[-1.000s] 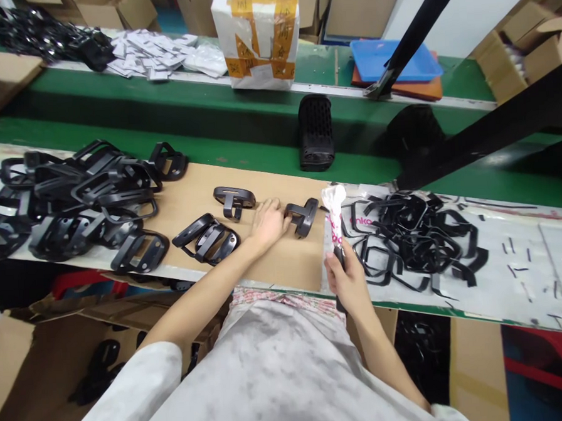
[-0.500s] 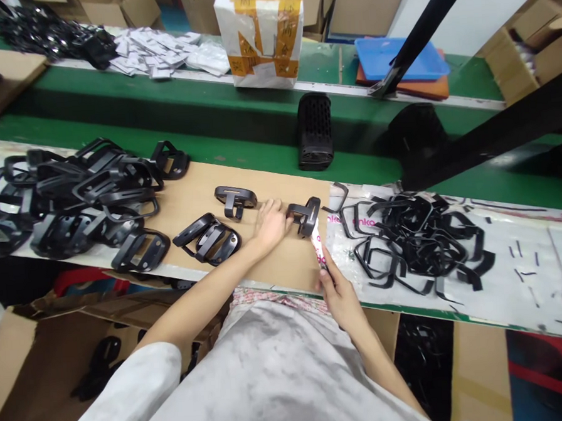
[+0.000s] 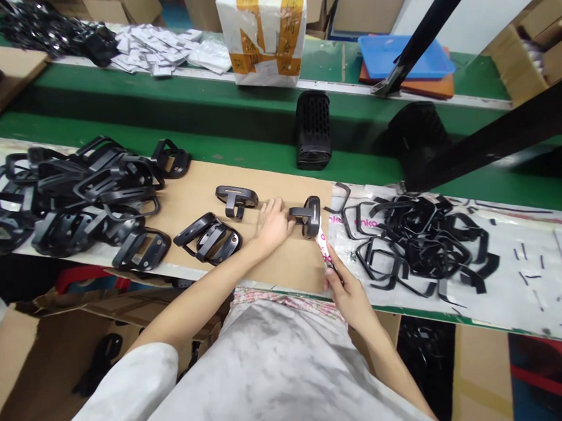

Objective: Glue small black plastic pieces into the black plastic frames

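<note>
From my remote post I note a workshop: green bench (image 3: 247,151), heaped black frames (image 3: 67,183), piled strips (image 3: 424,244), open cartons (image 3: 10,360)

Bare cardboard (image 3: 286,268) offered passage along the near edge of the bench (image 3: 254,150), between left hand (image 3: 273,226) and right hand (image 3: 345,290). Heaped black frames (image 3: 63,184) obstructed the left end; tangled strips (image 3: 417,238) crowded the cardboard's right edge.

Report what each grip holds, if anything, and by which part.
Right grip: a pink-patterned tool, by its dark handle. Left grip: fingers at the strap end of a black bracket; whether it pinches is unclear.
</note>
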### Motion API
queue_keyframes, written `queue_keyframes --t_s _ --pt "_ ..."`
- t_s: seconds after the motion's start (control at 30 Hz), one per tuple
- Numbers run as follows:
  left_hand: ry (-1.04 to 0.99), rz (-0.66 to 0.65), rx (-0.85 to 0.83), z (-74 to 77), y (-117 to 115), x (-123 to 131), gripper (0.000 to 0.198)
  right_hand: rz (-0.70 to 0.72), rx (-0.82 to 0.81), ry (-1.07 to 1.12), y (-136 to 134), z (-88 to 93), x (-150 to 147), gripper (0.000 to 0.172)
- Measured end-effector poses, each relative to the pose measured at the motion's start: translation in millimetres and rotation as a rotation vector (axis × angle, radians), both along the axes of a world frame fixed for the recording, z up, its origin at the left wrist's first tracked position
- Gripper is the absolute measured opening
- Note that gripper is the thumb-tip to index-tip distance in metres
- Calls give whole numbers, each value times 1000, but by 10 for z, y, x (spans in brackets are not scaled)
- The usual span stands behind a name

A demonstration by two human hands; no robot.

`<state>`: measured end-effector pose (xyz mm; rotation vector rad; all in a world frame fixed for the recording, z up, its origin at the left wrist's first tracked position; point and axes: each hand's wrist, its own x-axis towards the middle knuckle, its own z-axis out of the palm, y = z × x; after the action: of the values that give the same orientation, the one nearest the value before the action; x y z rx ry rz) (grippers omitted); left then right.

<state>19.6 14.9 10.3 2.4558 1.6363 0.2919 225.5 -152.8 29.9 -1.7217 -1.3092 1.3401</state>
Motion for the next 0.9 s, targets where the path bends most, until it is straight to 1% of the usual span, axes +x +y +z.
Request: queue_keyframes --t_s 0.1,0.17,0.23,0.3,0.37,0.4,0.43,0.53,0.57,0.6,0.63,0.73,0.77,0.8,0.83,0.9 --pt "-5 2 -12 6 -5 -1 21 -23 -39 75 -11 -3 -12 67" --pt "-10 1 -13 14 -6 -1 22 -66 -81 157 -12 48 -15 71" --pt "-11 0 -16 21 -8 3 22 -158 -91 232 -23 127 -35 75" --pt "0 3 -24 29 -12 8 22 -280 -35 258 -45 187 -78 77" --pt "14 7 -32 42 -17 10 23 -376 42 232 -64 198 -125 77" --pt "20 9 -35 50 -18 9 23 -371 48 211 -67 186 -141 78" --pt "23 6 -38 60 -19 7 24 -327 24 191 -63 169 -145 78" --pt "22 -14 -43 87 -18 -4 24 -115 -122 179 -21 148 -97 80" --pt "22 -18 -45 94 -18 -6 23 -82 -152 190 -8 159 -73 79" --pt "21 -20 -47 98 -17 -6 23 -93 -160 205 -1 177 -56 79" --pt "19 -18 -48 99 -17 -5 24 -135 -149 221 -1 197 -50 79" --pt "6 -9 -43 90 -17 2 26 -333 -49 246 -33 220 -105 84" --pt "0 -11 -40 84 -18 2 26 -374 -24 241 -43 214 -132 86" --pt "-4 -15 -36 78 -19 1 26 -373 -32 234 -46 209 -151 88" --pt "-6 -20 -33 73 -19 -2 25 -334 -75 234 -40 210 -158 90" --pt "-6 -21 -26 62 -19 -9 25 -212 -216 262 -11 246 -135 93"
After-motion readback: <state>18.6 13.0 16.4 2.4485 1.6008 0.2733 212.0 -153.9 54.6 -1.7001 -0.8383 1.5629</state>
